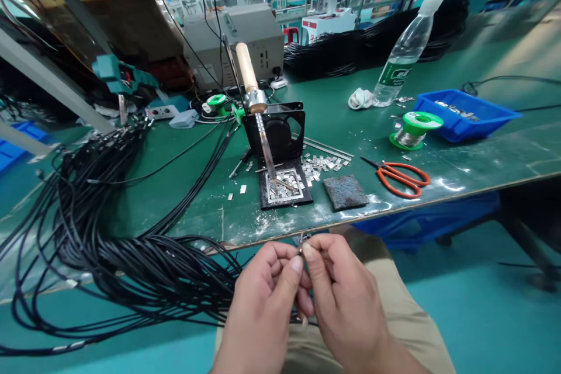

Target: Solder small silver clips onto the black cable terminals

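My left hand (267, 298) and my right hand (346, 298) meet above my lap, just in front of the table edge. Both are closed, thumbs and fingertips pinching the thin end of a black cable (301, 250), where a little copper colour shows. Most of that end is hidden by my fingers. Beyond them, a wooden-handled soldering iron (249, 70) leans tip-down over a small dark tray (307, 194) of metal pieces. A black fan (280, 131) stands behind it, and a dark grey pad (345, 191) lies to the right.
A thick bundle of black cables (144, 263) hangs over the left edge. Orange-handled scissors (401, 178), a solder spool (414, 130), a blue bin (464, 117) and a water bottle (401, 61) stand or lie at right. Small metal pieces (322, 168) are scattered beside the fan.
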{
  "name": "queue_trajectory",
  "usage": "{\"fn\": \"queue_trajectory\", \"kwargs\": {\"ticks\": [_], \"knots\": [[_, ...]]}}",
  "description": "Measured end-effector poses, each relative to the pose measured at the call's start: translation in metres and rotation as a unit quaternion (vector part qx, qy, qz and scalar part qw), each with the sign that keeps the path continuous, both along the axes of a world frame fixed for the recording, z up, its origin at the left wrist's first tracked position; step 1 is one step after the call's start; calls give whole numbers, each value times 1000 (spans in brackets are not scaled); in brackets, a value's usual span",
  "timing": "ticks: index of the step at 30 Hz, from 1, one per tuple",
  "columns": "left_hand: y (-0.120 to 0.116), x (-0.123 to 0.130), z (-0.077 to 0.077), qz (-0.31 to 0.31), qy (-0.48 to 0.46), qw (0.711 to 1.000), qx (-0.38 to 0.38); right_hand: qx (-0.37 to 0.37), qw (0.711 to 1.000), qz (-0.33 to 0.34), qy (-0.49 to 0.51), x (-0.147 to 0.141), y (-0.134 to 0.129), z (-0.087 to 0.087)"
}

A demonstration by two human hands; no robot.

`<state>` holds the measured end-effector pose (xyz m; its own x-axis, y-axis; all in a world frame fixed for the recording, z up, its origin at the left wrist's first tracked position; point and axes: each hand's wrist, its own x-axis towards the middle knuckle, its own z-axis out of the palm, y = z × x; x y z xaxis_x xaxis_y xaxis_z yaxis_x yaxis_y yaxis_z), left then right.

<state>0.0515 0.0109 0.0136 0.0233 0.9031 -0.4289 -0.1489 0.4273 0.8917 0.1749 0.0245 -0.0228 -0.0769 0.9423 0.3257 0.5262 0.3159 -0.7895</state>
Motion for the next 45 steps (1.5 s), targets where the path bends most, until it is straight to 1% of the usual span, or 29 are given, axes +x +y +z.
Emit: {"fn": "queue_trajectory", "kwargs": {"ticks": [1, 2, 4, 6, 7, 8, 9, 10, 11, 13, 15, 16, 18, 20, 24, 27, 29, 31, 32, 33, 35, 36, 37, 38, 39, 40, 42, 43, 45], "knots": [[0, 1, -1, 4, 11, 1000, 6, -63, 996, 1, 63, -4, -2, 1], [0, 2, -1, 6, 25, 1000, 12, -135, 981, 10, 140, -7, -3, 2], [0, 3, -2, 8, 54, 998, 25, -265, 918, 32, 293, -11, -3, 9], [1, 3, -1, 9, 78, 996, 36, -342, 853, 39, 392, -10, -1, 15], [2, 3, 0, 8, 85, 996, 36, -369, 828, 42, 420, -8, 0, 18], [2, 2, 1, 6, 88, 996, 31, -385, 814, 43, 433, -5, 2, 20], [3, 1, 3, 5, 85, 996, 21, -389, 814, 41, 429, 0, 3, 21], [3, 0, 5, 2, 78, 997, 7, -376, 831, 34, 408, 6, 4, 20], [4, -1, 7, -1, 67, 998, -8, -341, 863, 23, 371, 12, 5, 19], [5, -3, 12, -7, 45, 998, -32, -220, 940, 3, 261, 25, 7, 16], [6, -5, 16, -11, 35, 998, -45, -69, 988, 24, 138, 35, 8, 14], [6, -6, 17, -14, 37, 998, -44, 5, 996, 44, 80, 38, 9, 13], [5, -7, 17, -25, 49, 998, -36, 119, 989, 85, -17, 41, 10, 14], [5, -9, 15, -34, 57, 997, -28, 171, 975, 121, -68, 41, 12, 15], [3, -11, 14, -41, 54, 997, -31, 177, 966, 171, -86, 41, 18, 16], [1, -10, 15, -40, 66, 996, -39, 164, 969, 162, -83, 37, 20, 13], [-1, -5, 15, -10, 87, 996, -30, 107, 983, 140, -47, 29, 16, 12], [-4, 3, 13, 37, 111, 993, -1, -11, 992, 108, 60, 17, 10, 11], [-6, 7, 12, 57, 121, 991, 17, -88, 983, 92, 135, 11, 6, 10], [-7, 10, 10, 72, 127, 989, 30, -170, 958, 75, 218, 4, 3, 10], [-8, 13, 7, 86, 133, 987, 41, -305, 881, 48, 359, -4, -2, 10], [-7, 12, 6, 83, 135, 987, 40, -346, 845, 37, 406, -6, -3, 10], [-6, 10, 5, 75, 136, 987, 39, -362, 825, 27, 432, -5, -3, 11], [-5, 6, 4, 61, 136, 988, 35, -357, 827, 18, 434, -1, -2, 12], [-3, 3, 4, 46, 134, 990, 30, -330, 848, 11, 415, 4, 0, 14], [-1, -1, 5, 34, 130, 991, 24, -286, 883, 5, 371, 10, 3, 16], [1, -7, 7, 21, 121, 992, 15, -155, 956, 20, 247, 23, 7, 19], [2, -9, 9, 15, 120, 993, 13, -78, 980, 37, 181, 28, 9, 20], [3, -9, 13, 8, 123, 992, 12, 61, 993, 79, 66, 35, 12, 20]]}}
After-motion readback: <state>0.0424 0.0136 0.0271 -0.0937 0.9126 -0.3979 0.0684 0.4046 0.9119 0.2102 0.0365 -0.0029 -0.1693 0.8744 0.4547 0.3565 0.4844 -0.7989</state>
